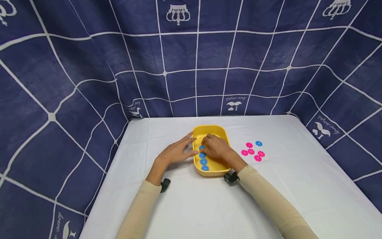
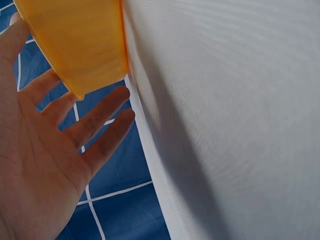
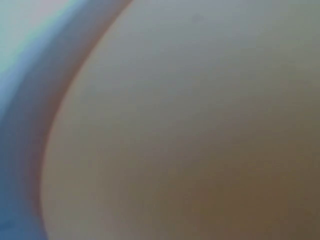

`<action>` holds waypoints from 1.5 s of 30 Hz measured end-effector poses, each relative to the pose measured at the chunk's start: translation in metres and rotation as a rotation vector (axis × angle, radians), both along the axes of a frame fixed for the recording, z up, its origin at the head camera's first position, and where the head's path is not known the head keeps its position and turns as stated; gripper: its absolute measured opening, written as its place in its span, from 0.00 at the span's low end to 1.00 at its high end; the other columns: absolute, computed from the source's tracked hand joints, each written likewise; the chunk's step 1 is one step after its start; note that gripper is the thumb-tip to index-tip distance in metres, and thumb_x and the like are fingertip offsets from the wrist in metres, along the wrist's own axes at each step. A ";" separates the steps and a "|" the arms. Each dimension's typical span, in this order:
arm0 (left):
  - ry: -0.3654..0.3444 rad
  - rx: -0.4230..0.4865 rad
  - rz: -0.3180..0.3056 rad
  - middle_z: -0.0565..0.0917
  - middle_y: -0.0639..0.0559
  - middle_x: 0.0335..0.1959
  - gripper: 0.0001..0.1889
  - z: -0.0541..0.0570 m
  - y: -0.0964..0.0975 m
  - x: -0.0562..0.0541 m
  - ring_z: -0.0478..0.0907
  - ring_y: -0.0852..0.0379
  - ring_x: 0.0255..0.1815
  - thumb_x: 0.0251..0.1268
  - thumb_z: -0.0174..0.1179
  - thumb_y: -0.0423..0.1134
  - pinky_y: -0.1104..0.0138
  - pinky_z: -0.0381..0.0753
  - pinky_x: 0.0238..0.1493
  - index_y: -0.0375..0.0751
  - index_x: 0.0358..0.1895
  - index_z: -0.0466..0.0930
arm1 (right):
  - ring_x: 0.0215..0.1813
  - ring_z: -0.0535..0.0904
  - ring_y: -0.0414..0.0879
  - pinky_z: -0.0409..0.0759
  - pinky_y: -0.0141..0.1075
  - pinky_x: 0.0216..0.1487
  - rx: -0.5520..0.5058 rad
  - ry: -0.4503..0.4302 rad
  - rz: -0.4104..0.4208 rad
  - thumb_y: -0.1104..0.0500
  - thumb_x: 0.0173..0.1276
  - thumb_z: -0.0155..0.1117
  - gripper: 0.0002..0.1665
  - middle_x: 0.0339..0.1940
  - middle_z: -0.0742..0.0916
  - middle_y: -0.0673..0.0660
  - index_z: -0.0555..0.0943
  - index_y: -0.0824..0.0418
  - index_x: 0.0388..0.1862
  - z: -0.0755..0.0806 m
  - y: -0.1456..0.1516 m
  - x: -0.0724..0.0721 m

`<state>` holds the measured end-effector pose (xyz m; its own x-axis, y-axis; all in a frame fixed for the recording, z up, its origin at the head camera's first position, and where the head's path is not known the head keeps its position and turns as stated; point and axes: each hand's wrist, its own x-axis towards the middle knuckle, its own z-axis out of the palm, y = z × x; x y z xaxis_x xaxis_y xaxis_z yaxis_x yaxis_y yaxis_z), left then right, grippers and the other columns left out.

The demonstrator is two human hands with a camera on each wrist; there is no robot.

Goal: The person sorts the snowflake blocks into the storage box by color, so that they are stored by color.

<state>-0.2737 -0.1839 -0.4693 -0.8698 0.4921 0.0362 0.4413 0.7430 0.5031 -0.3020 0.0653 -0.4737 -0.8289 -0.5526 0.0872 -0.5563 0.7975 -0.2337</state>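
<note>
A yellow tray [image 1: 211,173] stands on the white cloth. Along its left side, several blue flower-shaped discs [image 1: 204,161] form a column. My right hand [image 1: 218,147] reaches into the tray with bent fingers, thumb and forefinger around the farthest blue disc [image 1: 202,147] of that column. To the tray's left, my left hand [image 1: 176,152] has its fingers spread, the thumb and fingertips right at the rim. The left wrist view has the left palm [image 2: 45,160] beside the tray's outer wall [image 2: 85,45]. A blurred close surface fills the right wrist view.
Right of the tray lie several pink flower-shaped discs [image 1: 251,151] and one blue disc [image 1: 258,143] on the white cloth [image 1: 191,205]. A dark blue curtain with white lines [image 1: 209,59] hangs behind and at both sides. Dark wrist devices [image 1: 231,178] sit under both wrists.
</note>
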 end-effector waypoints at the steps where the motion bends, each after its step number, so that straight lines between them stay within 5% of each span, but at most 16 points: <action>1: 0.002 0.002 -0.001 0.50 0.68 0.90 0.41 0.000 0.000 0.000 0.79 0.52 0.71 0.73 0.55 0.76 0.46 0.80 0.68 0.62 0.83 0.67 | 0.57 0.84 0.54 0.84 0.50 0.64 -0.005 0.000 -0.002 0.43 0.75 0.73 0.24 0.55 0.85 0.57 0.87 0.59 0.58 0.001 0.001 0.000; 31: -0.011 0.003 0.024 0.52 0.69 0.89 0.39 0.001 0.003 0.001 0.81 0.52 0.68 0.74 0.60 0.70 0.43 0.79 0.68 0.63 0.83 0.68 | 0.59 0.86 0.53 0.87 0.52 0.61 -0.097 0.103 -0.048 0.42 0.74 0.74 0.24 0.61 0.88 0.57 0.87 0.55 0.59 0.047 0.014 0.009; 45: -0.023 -0.001 0.021 0.50 0.69 0.89 0.39 0.000 0.002 0.001 0.76 0.49 0.75 0.74 0.60 0.70 0.42 0.76 0.72 0.63 0.83 0.67 | 0.59 0.85 0.54 0.86 0.54 0.62 -0.124 0.083 -0.089 0.43 0.74 0.75 0.24 0.63 0.87 0.57 0.87 0.55 0.60 0.044 0.027 0.007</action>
<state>-0.2724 -0.1816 -0.4689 -0.8807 0.4734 0.0161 0.4138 0.7525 0.5124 -0.2951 0.0923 -0.4295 -0.8610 -0.4586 0.2200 -0.5065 0.8121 -0.2897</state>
